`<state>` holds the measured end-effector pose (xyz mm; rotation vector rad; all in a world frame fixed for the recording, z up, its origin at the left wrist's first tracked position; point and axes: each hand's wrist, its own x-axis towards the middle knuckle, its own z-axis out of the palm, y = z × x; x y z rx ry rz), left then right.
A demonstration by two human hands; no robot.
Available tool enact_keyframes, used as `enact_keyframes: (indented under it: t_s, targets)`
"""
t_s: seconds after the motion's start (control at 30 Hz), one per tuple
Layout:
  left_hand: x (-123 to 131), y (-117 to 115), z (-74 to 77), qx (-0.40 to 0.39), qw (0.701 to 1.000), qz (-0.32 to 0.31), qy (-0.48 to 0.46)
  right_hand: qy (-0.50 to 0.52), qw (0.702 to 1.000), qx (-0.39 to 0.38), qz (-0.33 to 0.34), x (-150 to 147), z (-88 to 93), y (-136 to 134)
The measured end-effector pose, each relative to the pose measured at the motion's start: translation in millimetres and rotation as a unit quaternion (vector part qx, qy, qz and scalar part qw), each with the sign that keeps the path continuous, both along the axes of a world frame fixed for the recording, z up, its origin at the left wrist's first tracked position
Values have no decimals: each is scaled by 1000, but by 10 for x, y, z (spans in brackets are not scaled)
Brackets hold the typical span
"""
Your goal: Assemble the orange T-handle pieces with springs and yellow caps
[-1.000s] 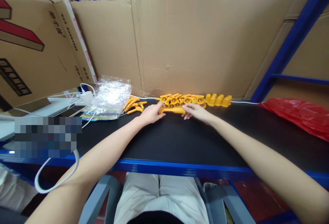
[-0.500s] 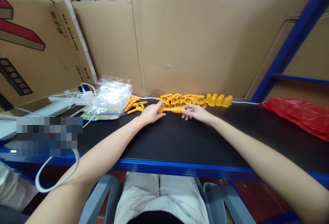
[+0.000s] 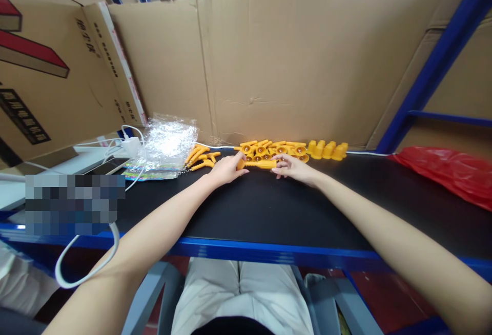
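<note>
Both my hands reach to the back of a black tabletop [image 3: 269,207]. My left hand [image 3: 226,169] is closed round the left end of a long yellow plastic part [image 3: 261,163]. My right hand [image 3: 294,167] pinches the same part at its right end. Just behind it lies a cluster of yellow funnel-shaped pieces [image 3: 274,149]. To their right stands a row of yellow caps [image 3: 326,150]. A few yellow curved ribbed pieces [image 3: 200,157] lie left of my left hand.
A cardboard sheet [image 3: 284,63] walls the back. A clear plastic bag [image 3: 167,143] and white charger with cables [image 3: 128,145] sit at left, beside a cardboard box [image 3: 49,68]. A red plastic bag [image 3: 449,173] lies at right. A blue rack post [image 3: 434,63] rises at right.
My right hand has shifted slightly along the yellow part's right end. The left hand has stayed in place.
</note>
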<state>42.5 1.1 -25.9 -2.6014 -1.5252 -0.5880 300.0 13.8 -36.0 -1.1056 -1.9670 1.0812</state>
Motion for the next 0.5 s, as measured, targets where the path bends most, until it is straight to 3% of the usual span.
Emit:
enact_keyframes:
  t_s: [0.5]
  targets:
    - [4, -18, -11, 10, 1000, -12, -7, -20, 999, -5, -26, -66, 56, -48]
